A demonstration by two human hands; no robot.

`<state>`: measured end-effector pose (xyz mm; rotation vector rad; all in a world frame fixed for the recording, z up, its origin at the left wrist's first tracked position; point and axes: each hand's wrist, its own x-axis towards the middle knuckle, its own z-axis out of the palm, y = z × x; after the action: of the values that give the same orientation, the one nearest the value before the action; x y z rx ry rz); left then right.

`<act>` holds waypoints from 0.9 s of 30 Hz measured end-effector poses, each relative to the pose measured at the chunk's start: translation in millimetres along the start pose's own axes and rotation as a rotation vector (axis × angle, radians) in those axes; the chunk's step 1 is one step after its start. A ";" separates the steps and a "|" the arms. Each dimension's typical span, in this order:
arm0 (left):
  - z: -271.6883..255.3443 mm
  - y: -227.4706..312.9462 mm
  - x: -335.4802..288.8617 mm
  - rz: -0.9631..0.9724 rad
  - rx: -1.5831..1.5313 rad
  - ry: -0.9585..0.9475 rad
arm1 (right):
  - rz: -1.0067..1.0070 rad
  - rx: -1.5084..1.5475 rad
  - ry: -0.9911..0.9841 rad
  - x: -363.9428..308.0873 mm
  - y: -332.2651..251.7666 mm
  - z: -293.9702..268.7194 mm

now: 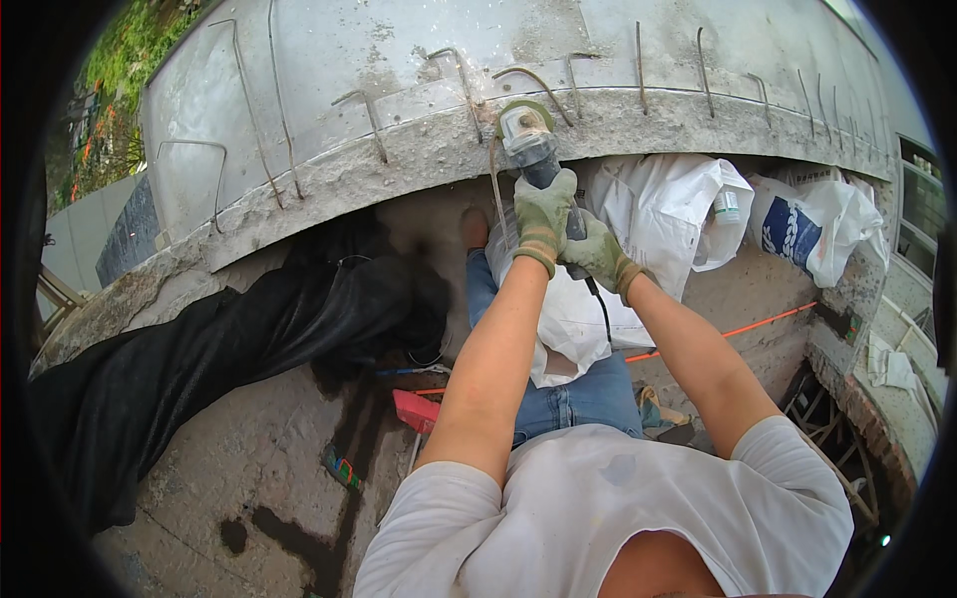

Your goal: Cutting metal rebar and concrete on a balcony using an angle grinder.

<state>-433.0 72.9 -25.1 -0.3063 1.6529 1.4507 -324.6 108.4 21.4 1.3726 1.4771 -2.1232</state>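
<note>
Both my gloved hands are wrapped round an angle grinder point(538, 159). My left hand point(543, 214) grips the body just behind its head, and my right hand point(595, 249) closes on the rear of the handle. A black cord hangs down from the back end. The grinder's disc and guard point(524, 116) sit at the rough concrete edge point(419, 135), among bent steel bars. One thin bar point(496, 189) hangs down just left of the disc. Small bright specks, like sparks, show near the disc. The exact contact point is hidden by the guard.
Several rebar ends point(459, 85) stick up along the curved ledge. Black sheeting point(249, 329) lies bunched on the left. White sacks point(658, 209) and a white-and-blue bag point(817, 229) stand on the right. An orange rod point(743, 329) crosses the floor; a red piece point(415, 410) lies by my left arm.
</note>
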 end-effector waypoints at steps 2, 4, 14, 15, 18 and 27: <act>0.0 1.6 -1.1 0.004 0.004 -0.007 | -0.022 -0.001 0.001 0.2 0.6 -0.7; 1.1 5.1 -4.3 0.004 0.008 -0.017 | -0.022 0.012 0.001 -0.4 0.7 -2.3; -1.5 0.2 2.1 0.010 0.001 -0.007 | 0.011 0.000 -0.002 0.8 -2.4 1.1; -1.0 1.0 1.5 -0.004 -0.002 -0.010 | 0.024 -0.004 -0.009 0.7 -2.6 0.1; 1.1 4.3 -3.1 -0.001 -0.012 -0.004 | 0.023 -0.021 -0.008 -0.5 -4.3 -1.9; 0.7 6.6 -3.9 -0.009 -0.035 -0.022 | 0.023 -0.033 -0.012 -2.4 -8.5 -2.0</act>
<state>-435.0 74.0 -17.7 -0.3154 1.6078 1.4732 -327.4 113.4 28.4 1.3569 1.4784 -2.0803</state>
